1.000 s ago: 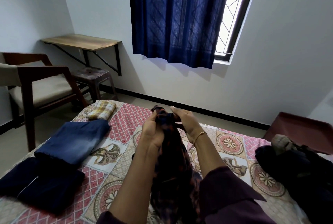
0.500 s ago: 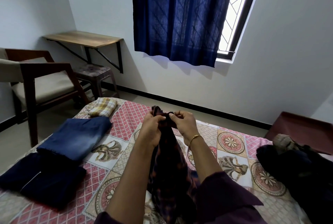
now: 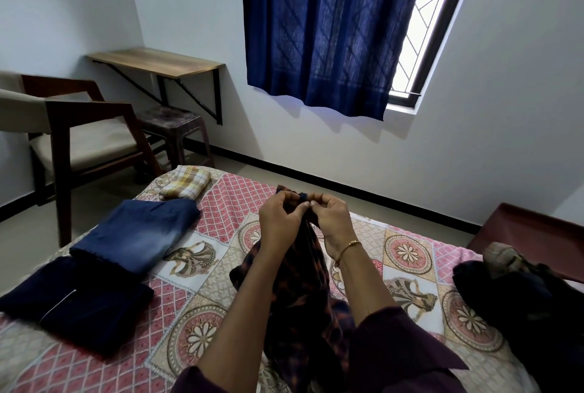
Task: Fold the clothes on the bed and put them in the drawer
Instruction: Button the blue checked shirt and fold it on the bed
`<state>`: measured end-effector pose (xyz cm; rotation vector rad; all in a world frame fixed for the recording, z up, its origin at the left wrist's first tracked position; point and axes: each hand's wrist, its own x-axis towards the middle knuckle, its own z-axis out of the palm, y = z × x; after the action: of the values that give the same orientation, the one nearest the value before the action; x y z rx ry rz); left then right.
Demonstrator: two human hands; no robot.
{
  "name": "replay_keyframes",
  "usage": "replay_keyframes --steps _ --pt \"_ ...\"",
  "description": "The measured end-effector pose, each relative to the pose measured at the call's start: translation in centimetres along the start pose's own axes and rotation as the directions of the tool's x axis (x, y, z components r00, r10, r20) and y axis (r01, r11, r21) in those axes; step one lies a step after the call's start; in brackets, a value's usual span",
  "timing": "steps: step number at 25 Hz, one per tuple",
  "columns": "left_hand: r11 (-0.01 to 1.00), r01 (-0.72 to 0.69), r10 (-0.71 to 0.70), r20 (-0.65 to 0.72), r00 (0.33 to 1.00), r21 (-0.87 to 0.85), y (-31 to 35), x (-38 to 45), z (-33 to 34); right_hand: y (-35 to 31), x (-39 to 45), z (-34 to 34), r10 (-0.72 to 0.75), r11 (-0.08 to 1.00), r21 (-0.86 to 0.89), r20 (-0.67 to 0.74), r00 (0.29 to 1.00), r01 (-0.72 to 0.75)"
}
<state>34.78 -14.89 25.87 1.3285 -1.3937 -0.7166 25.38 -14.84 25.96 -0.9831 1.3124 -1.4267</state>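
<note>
Fingers (image 3: 305, 203) of both hands pinch the top edge of a dark plaid garment (image 3: 303, 298). The left hand (image 3: 279, 219) and right hand (image 3: 333, 219) meet thumb to thumb above the bed (image 3: 234, 200); the garment hangs down between the forearms, its lower part bunched near the person's lap. A gold bangle (image 3: 349, 247) sits on the right wrist.

On the bed's left side lie three folded items in a row: a navy garment (image 3: 79, 307) nearest, folded jeans (image 3: 136, 234) touching it, and a yellow checked cloth (image 3: 186, 182) at the far corner. A dark unfolded pile (image 3: 524, 307) lies at the right. Beyond the bed stand a chair (image 3: 72, 130), a stool (image 3: 170, 121) and a wall-mounted desk (image 3: 155, 62).
</note>
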Motion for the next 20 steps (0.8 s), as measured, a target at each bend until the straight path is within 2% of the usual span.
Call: replay_keyframes --steps 4,6,7,9,11,13,14,17,20 --pt "0.954 -0.102 0.098 0.027 0.995 0.281 -0.4 0.1 0.2 0.9 -0.3 -0.1 -0.08 0.994 -0.08 0.012 0.997 0.08" --pt "0.954 -0.091 0.077 0.06 0.995 0.285 -0.4 0.2 0.2 1.0 -0.5 -0.1 -0.093 0.993 -0.072 0.035 0.995 0.096" --pt "0.973 -0.047 0.031 0.075 0.997 0.224 -0.3 0.3 0.1 0.9 -0.6 0.0 -0.095 0.994 -0.06 0.039 0.995 0.097" --pt "0.992 0.124 -0.118 0.153 0.981 -0.027 -0.4 0.5 -0.3 0.7 -0.6 -0.1 -0.065 0.998 -0.004 0.02 0.998 0.065" --pt "0.933 0.279 -0.22 0.253 0.942 -0.226 -0.6 0.5 -0.8 0.6 -0.7 -0.3 -0.026 0.997 0.068 0.04 0.999 0.023" --pt "0.918 0.3 -0.215 0.313 0.925 -0.258 -1.0 0.6 -1.0 0.6 -0.6 -0.6 -0.026 0.996 0.086 0.072 0.997 0.02" --pt "0.942 0.253 -0.178 0.314 0.932 -0.218 -1.1 0.6 -1.0 0.6 -0.5 -0.8 -0.034 0.996 0.085 0.08 0.996 0.028" --pt "0.998 -0.057 0.049 0.207 0.977 0.032 -1.0 0.6 -0.6 0.2 -0.6 -0.4 -0.045 0.996 0.079 0.037 0.998 0.042" --pt "0.97 -0.231 0.218 0.153 0.964 0.072 -1.4 0.7 -0.6 -0.2 -0.7 0.5 -0.029 0.999 0.033 -0.094 0.995 0.033"
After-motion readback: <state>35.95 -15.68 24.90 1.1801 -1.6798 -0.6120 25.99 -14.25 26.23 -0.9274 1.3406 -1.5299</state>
